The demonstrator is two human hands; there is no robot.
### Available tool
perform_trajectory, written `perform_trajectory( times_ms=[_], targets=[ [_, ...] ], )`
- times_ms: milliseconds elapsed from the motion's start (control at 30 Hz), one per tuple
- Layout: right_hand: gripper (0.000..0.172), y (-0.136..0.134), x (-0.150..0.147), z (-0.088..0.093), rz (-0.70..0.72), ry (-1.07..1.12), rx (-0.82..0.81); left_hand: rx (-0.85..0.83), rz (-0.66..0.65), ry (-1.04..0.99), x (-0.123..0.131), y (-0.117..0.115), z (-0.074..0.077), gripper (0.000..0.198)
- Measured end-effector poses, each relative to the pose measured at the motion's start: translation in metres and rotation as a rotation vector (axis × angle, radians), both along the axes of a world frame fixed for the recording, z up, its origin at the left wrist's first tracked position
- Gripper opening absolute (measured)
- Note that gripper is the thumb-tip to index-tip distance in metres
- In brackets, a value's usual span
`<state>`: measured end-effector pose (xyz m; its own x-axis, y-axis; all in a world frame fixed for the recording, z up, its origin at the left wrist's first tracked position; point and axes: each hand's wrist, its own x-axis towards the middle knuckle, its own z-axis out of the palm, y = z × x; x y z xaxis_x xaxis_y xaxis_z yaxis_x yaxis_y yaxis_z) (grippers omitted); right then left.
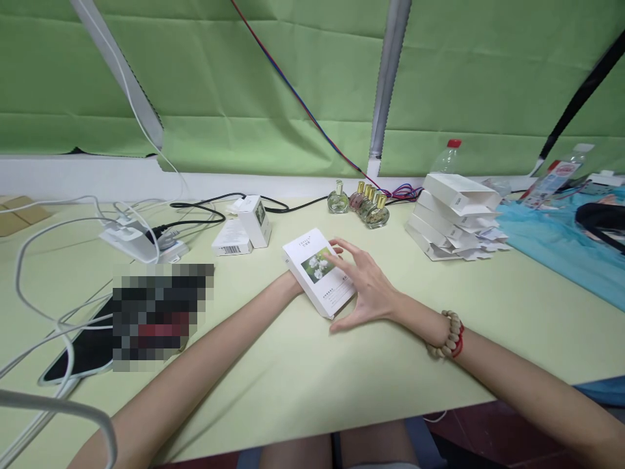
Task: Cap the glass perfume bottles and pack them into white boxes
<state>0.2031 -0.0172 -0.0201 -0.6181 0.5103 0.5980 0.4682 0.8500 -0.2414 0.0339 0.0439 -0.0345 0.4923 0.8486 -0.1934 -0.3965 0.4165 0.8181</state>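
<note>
A white carton (317, 271) with a flower picture on its face stands tilted on the pale green table (303, 378), between both hands. My left hand (291, 284) is behind the carton at its left side, almost wholly hidden, so its fingers do not show. My right hand (367, 286) rests against the carton's right side with fingers spread, thumb low near the table. A bead bracelet (448, 334) is on my right wrist.
Several small perfume bottles (364, 203) stand at the back. A stack of flat white cartons (452, 218) lies at right, two small white boxes (247, 228) at left. A power strip with cables (141, 240) and a dark tablet (81, 355) lie far left.
</note>
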Motion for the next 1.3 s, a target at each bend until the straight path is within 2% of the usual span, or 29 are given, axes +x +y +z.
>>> perform_trajectory(
  times_ms=[100, 200, 367, 467, 567, 667, 767, 900, 1033, 1167, 1300],
  targets=[
    [0.095, -0.006, -0.009, -0.001, 0.048, -0.058, 0.11, 0.005, 0.006, -0.011, 0.001, -0.004, 0.005, 0.025],
    [0.068, -0.004, -0.012, -0.005, 0.031, -0.028, 0.118, 0.0, 0.049, -0.022, 0.005, -0.008, 0.01, 0.022],
    [0.057, 0.006, -0.007, -0.009, -0.016, 0.19, -0.042, 0.034, 0.268, -0.009, 0.017, -0.015, 0.014, 0.032],
    [0.05, 0.013, -0.002, -0.01, -0.031, 0.334, -0.157, 0.168, 0.396, 0.013, 0.023, -0.016, 0.01, 0.035],
    [0.046, 0.021, 0.003, -0.013, -0.08, 0.447, -0.342, 0.358, 0.546, 0.109, 0.024, -0.015, 0.006, 0.044],
    [0.041, 0.031, 0.009, -0.017, -0.162, 0.452, -0.467, 0.474, 0.668, 0.179, 0.023, -0.015, 0.005, 0.045],
    [0.033, 0.04, 0.016, -0.021, -0.222, 0.356, -0.462, 0.488, 0.686, 0.244, 0.021, -0.016, 0.006, 0.04],
    [0.033, 0.053, 0.022, -0.027, -0.294, 0.158, -0.333, 0.572, 0.801, 0.392, 0.022, -0.02, 0.008, 0.035],
    [0.029, 0.065, 0.016, -0.029, -0.365, 0.006, -0.287, 0.599, 0.914, 0.456, 0.022, -0.021, 0.006, 0.041],
    [0.031, 0.084, -0.002, -0.025, -0.466, -0.065, -0.281, 0.533, 0.9, 0.429, 0.019, -0.018, 0.004, 0.04],
    [0.051, 0.11, -0.019, -0.024, -0.612, -0.035, -0.289, 0.366, 0.953, 0.28, 0.014, -0.016, 0.004, 0.016]
  ],
)
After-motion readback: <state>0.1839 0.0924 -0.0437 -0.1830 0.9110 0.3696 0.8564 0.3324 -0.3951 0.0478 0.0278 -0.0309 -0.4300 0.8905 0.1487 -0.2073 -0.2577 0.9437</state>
